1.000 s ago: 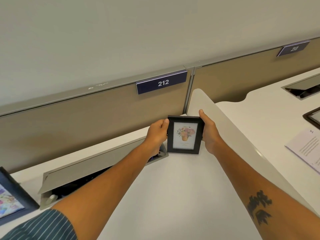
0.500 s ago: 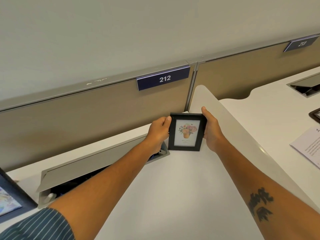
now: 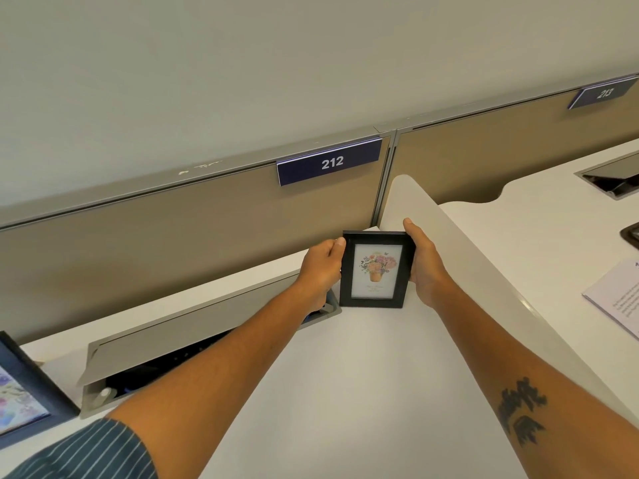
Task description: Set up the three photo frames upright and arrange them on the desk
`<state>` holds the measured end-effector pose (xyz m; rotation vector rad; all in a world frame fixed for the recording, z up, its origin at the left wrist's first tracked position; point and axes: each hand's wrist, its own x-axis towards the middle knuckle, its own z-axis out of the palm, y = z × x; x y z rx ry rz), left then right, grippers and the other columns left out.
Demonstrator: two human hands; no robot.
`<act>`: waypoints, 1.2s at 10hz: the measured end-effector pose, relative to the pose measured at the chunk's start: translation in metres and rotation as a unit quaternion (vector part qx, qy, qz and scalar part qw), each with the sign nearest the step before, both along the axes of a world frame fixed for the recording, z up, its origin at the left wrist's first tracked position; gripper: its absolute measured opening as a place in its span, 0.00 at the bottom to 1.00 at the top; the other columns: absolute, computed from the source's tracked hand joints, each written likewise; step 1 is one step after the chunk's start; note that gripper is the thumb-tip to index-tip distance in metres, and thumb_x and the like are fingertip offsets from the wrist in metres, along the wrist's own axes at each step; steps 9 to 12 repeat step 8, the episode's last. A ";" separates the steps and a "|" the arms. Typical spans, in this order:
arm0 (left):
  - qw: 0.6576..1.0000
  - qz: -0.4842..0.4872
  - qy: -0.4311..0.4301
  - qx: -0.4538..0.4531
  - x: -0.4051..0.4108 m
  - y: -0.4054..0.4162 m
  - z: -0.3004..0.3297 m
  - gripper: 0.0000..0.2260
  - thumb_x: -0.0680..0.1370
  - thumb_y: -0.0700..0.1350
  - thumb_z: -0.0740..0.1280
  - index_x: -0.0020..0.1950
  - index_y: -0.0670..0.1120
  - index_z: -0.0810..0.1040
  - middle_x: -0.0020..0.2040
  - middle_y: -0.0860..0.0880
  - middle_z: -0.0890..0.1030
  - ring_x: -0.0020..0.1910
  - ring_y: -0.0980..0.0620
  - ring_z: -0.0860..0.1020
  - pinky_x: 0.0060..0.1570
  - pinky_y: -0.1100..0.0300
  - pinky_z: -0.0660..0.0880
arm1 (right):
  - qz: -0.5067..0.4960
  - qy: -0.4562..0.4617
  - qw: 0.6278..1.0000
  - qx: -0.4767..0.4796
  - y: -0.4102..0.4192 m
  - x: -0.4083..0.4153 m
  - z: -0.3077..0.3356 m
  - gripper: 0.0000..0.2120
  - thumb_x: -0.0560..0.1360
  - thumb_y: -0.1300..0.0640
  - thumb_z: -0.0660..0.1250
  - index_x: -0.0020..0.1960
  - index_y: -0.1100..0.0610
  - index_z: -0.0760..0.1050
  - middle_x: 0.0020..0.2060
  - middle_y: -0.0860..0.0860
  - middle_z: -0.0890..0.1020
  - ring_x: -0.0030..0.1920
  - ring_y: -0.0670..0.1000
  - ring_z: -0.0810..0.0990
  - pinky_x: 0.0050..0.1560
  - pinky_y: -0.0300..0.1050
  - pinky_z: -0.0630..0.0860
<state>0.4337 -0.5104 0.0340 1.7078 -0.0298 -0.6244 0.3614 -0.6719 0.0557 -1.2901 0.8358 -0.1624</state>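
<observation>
Photo frame [image 3: 376, 269] — small, black, flower-pot print facing the camera — standing upright in portrait at the far right corner of the white desk [image 3: 345, 392], bottom edge seeming to be resting on the surface, just in front of the tan partition [image 3: 155, 243] and beside the pale side divider [image 3: 484, 257]. Being gripped from both sides: left hand [image 3: 320, 267] pressing against the left edge with thumb at the upper corner and fingers curled out of sight behind, right hand [image 3: 427, 267] wrapping the right edge with thumb lying along the top corner. Holding it like this probably for steadying while the rear stand finds its footing; the stand itself hidden, so impossible to tell whether already bearing the weight. Sitting just right of the open cable tray [image 3: 193, 326], likely chosen so that the foot is landing on flat desktop rather than on the tilted lid. Facing straight back toward the seat, presumably for easy viewing. Showing at the left edge, part of a larger dark-framed picture [image 3: 24, 399] with a colourful print, leaning on the desk well apart from this one; no third frame clearly visible. Judging the step in hand as fine placement — next, loosening both grips gently and watching for a backward tip. Lying on the neighbouring desk at right, a printed sheet [image 3: 619, 299], well apart from the work.
</observation>
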 end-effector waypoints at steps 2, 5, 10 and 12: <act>1.000 -0.002 0.007 0.001 -0.004 0.000 0.004 0.18 0.86 0.56 0.58 0.60 0.47 0.81 0.58 0.47 0.85 0.61 0.47 0.82 0.64 0.46 0.78 | -0.005 0.002 1.000 -0.011 0.002 -0.002 -0.001 0.14 0.86 0.38 0.59 0.50 0.45 0.77 0.45 0.48 0.85 0.49 0.50 0.83 0.66 0.57 0.74; 0.992 -0.037 -0.086 0.085 -0.018 0.008 0.014 0.25 0.85 0.59 0.58 0.78 0.48 0.68 0.76 0.49 0.73 0.72 0.48 0.73 0.67 0.52 0.73 | 0.044 0.006 0.996 -0.076 0.005 -0.016 0.003 0.21 0.86 0.32 0.51 0.56 0.43 0.77 0.52 0.45 0.84 0.56 0.50 0.82 0.71 0.61 0.71; 0.886 -0.141 -0.343 0.278 -0.065 0.068 0.010 0.41 0.83 0.66 0.55 0.85 0.46 0.41 0.84 0.47 0.34 0.82 0.47 0.30 0.80 0.46 0.36 | 0.136 0.066 0.909 -0.388 0.005 -0.086 -0.027 0.33 0.85 0.36 0.58 0.85 0.51 0.60 0.83 0.54 0.67 0.82 0.58 0.67 0.79 0.62 0.68; 0.886 -0.141 -0.343 0.278 -0.065 0.068 0.010 0.41 0.83 0.66 0.55 0.85 0.46 0.41 0.84 0.47 0.34 0.82 0.47 0.30 0.80 0.46 0.36 | 0.136 0.066 0.909 -0.388 0.005 -0.086 -0.027 0.33 0.85 0.36 0.58 0.85 0.51 0.60 0.83 0.54 0.67 0.82 0.58 0.67 0.79 0.62 0.68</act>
